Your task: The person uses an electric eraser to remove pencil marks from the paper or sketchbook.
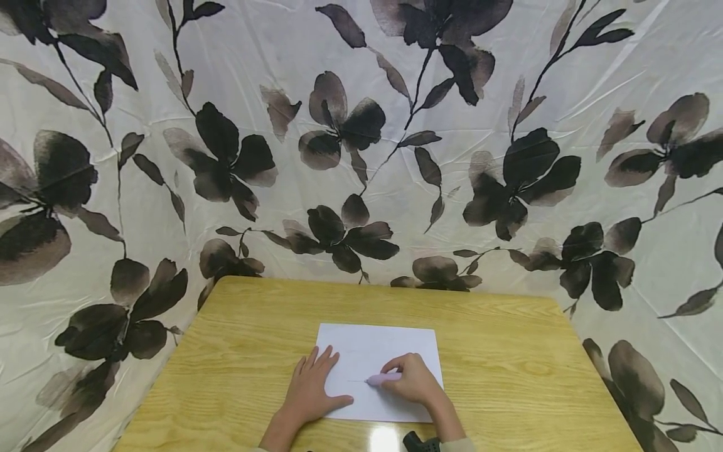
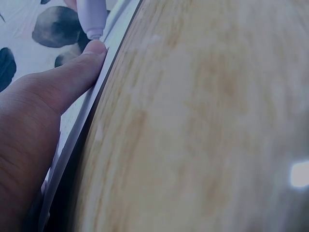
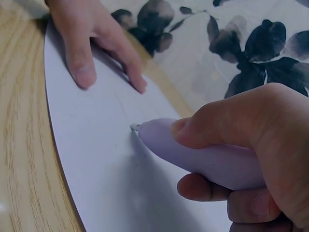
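A white sheet of paper (image 1: 384, 342) lies on the wooden table. My left hand (image 1: 312, 386) rests on its left part with fingers spread and the thumb pointing right. In my right hand (image 1: 415, 380) I grip a thick lilac pen-shaped tool (image 3: 203, 157), held low and tilted. Its small grey tip meets the paper, or nearly so, right of the left thumb. A faint thin line runs left from the tip in the head view. The left wrist view shows the left thumb (image 2: 79, 70) along the paper's edge, the tool just beyond it.
The yellow wooden table (image 1: 508, 358) extends around the paper on all sides. Behind it hangs a white cloth (image 1: 429, 207) with dark flowers. A black device (image 1: 420, 442) sits at the right wrist, and light glares off the table's near edge.
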`<action>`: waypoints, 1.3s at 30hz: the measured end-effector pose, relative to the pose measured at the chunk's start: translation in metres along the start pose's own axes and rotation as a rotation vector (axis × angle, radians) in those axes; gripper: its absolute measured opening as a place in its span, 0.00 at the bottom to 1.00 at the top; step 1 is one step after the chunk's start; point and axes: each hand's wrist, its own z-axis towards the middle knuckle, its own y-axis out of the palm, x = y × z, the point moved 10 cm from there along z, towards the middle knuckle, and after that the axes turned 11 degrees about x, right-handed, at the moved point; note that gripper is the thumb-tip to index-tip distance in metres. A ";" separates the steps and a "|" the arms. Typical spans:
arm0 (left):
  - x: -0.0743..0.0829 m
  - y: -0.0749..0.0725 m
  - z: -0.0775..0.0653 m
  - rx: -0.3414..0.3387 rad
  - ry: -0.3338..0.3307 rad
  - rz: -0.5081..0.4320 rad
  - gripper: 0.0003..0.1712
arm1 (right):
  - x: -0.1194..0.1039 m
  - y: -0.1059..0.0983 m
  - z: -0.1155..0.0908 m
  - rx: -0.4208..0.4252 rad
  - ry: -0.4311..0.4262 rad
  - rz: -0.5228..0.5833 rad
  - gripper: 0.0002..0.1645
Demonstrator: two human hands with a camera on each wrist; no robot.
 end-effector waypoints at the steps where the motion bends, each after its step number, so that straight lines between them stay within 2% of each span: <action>1: 0.000 0.000 0.000 0.001 -0.001 0.000 0.58 | 0.001 -0.001 0.000 -0.002 0.005 0.003 0.06; 8: -0.001 0.000 0.000 0.003 -0.003 0.000 0.58 | 0.002 0.001 0.001 -0.011 0.011 0.044 0.07; 25: 0.001 -0.001 0.000 -0.001 0.001 -0.004 0.58 | 0.001 0.009 0.007 -0.027 0.011 0.058 0.06; 35: -0.001 -0.003 0.000 0.006 -0.002 0.006 0.58 | 0.000 0.005 0.008 -0.027 0.005 0.051 0.07; 39: -0.001 0.000 0.000 -0.013 -0.005 0.004 0.58 | -0.003 0.008 0.009 -0.047 -0.010 0.051 0.06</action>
